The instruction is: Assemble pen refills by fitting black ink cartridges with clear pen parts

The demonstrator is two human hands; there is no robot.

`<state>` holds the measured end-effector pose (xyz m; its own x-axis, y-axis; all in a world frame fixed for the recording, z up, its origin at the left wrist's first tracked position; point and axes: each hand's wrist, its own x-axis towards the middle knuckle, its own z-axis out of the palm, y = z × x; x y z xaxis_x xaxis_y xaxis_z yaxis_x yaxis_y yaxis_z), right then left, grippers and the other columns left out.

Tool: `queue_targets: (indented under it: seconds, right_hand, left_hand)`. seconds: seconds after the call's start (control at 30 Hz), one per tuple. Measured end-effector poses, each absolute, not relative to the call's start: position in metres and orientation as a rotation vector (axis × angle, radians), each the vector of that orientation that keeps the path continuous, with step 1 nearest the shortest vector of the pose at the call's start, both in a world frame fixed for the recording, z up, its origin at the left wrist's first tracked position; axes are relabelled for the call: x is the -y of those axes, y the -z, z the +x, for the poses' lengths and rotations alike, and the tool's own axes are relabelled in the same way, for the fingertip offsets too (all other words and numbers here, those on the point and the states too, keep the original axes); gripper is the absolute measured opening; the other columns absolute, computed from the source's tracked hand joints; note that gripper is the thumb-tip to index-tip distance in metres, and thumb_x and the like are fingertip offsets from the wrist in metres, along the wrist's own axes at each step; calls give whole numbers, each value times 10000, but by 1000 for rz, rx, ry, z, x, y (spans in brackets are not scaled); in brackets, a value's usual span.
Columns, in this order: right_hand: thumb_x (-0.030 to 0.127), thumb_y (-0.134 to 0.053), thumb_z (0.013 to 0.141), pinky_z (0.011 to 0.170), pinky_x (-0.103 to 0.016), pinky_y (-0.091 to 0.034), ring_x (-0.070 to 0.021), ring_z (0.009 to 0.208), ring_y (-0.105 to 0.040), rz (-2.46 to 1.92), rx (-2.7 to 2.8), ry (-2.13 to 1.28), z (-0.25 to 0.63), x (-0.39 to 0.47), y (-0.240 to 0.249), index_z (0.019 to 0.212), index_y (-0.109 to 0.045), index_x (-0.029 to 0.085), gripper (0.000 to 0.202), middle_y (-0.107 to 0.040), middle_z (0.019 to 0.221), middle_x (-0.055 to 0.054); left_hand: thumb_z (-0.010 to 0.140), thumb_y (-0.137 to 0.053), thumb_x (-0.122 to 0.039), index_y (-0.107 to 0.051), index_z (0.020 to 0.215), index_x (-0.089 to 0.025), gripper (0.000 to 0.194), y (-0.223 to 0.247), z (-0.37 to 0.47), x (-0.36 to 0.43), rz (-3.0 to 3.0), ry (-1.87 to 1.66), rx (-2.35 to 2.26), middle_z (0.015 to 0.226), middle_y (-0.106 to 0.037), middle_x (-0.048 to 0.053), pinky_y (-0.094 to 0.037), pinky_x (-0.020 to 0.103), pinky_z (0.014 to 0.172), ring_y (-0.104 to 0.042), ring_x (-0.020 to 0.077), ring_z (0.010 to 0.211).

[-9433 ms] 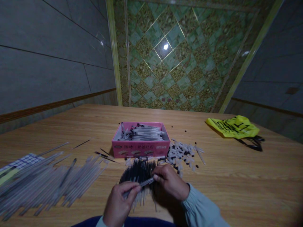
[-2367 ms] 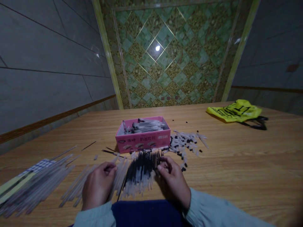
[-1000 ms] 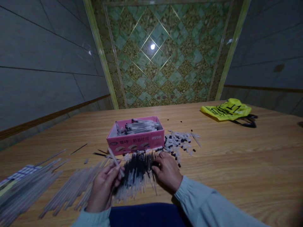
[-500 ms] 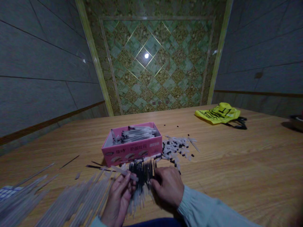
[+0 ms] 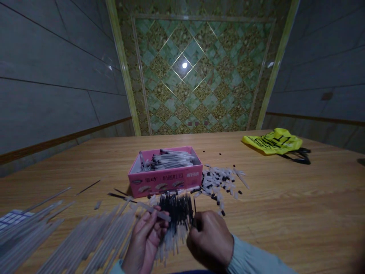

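Note:
Between its thumb and fingers, my left hand (image 5: 148,234) grips a translucent plastic tube (image 5: 155,211), which lies slantwise. My right hand (image 5: 211,238) is closed, its thumb and forefinger pinched on a thin dark stick (image 5: 194,204) that pokes up above the fingers. Most of that stick is hidden by the hand. Between the hands lies a dense row of thin sticks (image 5: 176,207), black at the far end and clear toward me. Just beyond stands a pink box (image 5: 165,184) holding many clear, dark-ended sticks (image 5: 172,160).
Small clear and black pieces (image 5: 219,179) lie scattered right of the box. Long clear tubes (image 5: 85,236) spread across the left side, near a blue-and-white checked item (image 5: 14,220). A yellow bag (image 5: 273,141) with black straps rests at the back right of the wooden table (image 5: 285,198).
The view has shifted a little, so the scene sits further right. My right hand has pulled slightly away from the row of sticks. My left hand keeps its tube.

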<state>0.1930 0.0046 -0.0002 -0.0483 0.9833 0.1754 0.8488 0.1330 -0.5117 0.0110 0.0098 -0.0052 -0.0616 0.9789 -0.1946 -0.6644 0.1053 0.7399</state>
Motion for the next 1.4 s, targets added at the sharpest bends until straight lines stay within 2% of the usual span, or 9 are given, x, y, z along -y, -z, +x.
queue_targets:
  seconds: [0.13,0.3,0.53,0.73,0.87,0.97,1.17,1.27,1.4]
  right_hand:
    - [163,-485,580,485,-210,-260,-99,516,-404,-1318,1649,-1060,185,6,-1,560,-479,170,22,-413,508,40]
    - [165,-566,555,471,-189,-255,-76,501,-384,-1087,1499,-1599,174,28,5,659,-525,172,112,-451,529,60]
    - [159,-620,545,501,-190,-281,-70,510,-392,-1094,1411,-1672,175,32,10,723,-544,173,194,-480,554,68]
    - [164,-630,482,419,-177,-208,-35,410,-329,-1020,1287,-1863,173,29,-3,576,-527,152,139,-449,450,81]
    - [154,-594,465,346,-172,-143,-17,325,-251,-948,1209,-1954,172,24,-9,496,-508,149,92,-410,360,91]
    - [160,-582,481,312,-171,-152,-27,291,-280,-886,1195,-1984,172,23,-8,489,-521,144,63,-430,341,74]
    - [301,-659,621,342,-176,-160,-23,321,-277,-847,1170,-1796,177,13,-13,591,-552,127,207,-431,406,71]
    - [433,-629,712,431,-186,-268,-60,429,-403,-952,1343,-1468,193,-6,-23,684,-571,129,311,-506,507,35]
    - [273,-579,749,611,-237,-357,-134,662,-535,-1286,1785,-703,224,-32,-30,736,-622,153,129,-614,703,-20]
  left_hand:
    - [794,-510,-26,-614,829,-97,130,0,4,-13,371,-1525,-756,691,-686,66,-503,178,466,-616,99,531]
    - [819,-467,-24,-621,830,-95,170,0,0,-15,316,-1526,-749,683,-675,70,-485,162,446,-598,84,507]
    - [808,-529,-93,-611,871,-104,104,-2,3,-9,342,-1473,-799,669,-653,58,-423,142,402,-556,72,477]
    - [751,-645,-257,-605,863,-149,161,2,1,-8,462,-1425,-793,635,-620,12,-340,138,370,-484,52,424]
    - [727,-670,-289,-618,824,-148,179,0,1,-6,508,-1444,-822,620,-620,8,-323,142,378,-472,50,433]
    - [691,-703,-307,-640,804,-144,208,-2,4,-4,558,-1416,-866,642,-643,22,-336,150,384,-504,65,462]
    - [641,-748,-188,-671,713,-109,131,-8,14,7,574,-1222,-831,603,-655,44,-462,170,452,-580,96,494]
    - [735,-611,-42,-662,735,-109,84,-9,13,8,280,-1206,-825,625,-677,54,-485,147,414,-594,82,448]
    - [853,-383,-3,-631,784,-113,280,-13,9,2,-8,-1331,-736,668,-688,68,-515,125,424,-632,77,483]
